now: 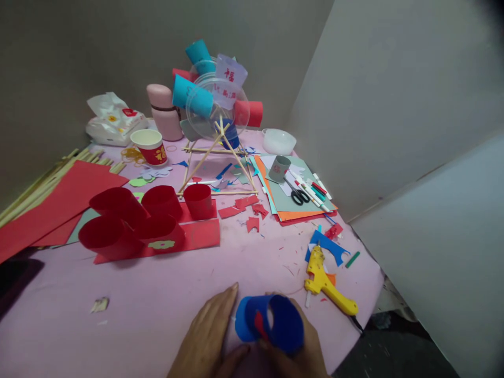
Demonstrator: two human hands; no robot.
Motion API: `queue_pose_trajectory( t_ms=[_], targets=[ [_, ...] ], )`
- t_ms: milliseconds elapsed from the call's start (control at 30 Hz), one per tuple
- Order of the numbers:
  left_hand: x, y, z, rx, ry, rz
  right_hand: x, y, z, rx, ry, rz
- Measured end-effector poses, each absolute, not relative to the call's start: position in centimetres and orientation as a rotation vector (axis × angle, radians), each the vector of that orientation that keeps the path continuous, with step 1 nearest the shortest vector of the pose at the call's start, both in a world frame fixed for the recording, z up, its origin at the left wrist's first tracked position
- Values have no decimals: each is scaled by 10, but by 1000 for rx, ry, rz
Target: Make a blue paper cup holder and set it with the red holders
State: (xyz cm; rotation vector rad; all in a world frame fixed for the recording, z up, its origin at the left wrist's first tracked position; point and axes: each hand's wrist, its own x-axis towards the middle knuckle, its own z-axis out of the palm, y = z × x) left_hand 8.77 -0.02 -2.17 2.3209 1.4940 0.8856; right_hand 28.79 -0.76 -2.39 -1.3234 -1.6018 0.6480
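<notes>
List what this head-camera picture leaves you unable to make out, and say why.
All in the head view:
- Right hand: some fingers are hidden by the blue tube.
- Left hand: the wrist is cut off by the bottom edge.
- Dark object: cut off by the left edge, so unidentifiable.
- Grey cup: its red marks are too small to read.

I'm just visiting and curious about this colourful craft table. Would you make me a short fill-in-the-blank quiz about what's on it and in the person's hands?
1. The right hand holds a paper tube coloured ____.
2. The glue gun on the tablecloth is mostly ____.
3. The scissors lying on the paper sheets have ____ handles.
4. Behind the paper cup, the thermos flask is coloured ____.

Missing words: blue; yellow; black; pink.
</notes>
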Motion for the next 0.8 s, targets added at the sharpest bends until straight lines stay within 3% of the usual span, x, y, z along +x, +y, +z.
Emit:
queue_pose_trajectory(
  t_ms=[167,800],
  targets=[
    [102,3,-21,2443,1539,722,296,-15,-31,-1491,-1262,806],
    [101,15,-4,2397,1532,476,301,-5,-26,-1456,-1293,831]
  ],
)
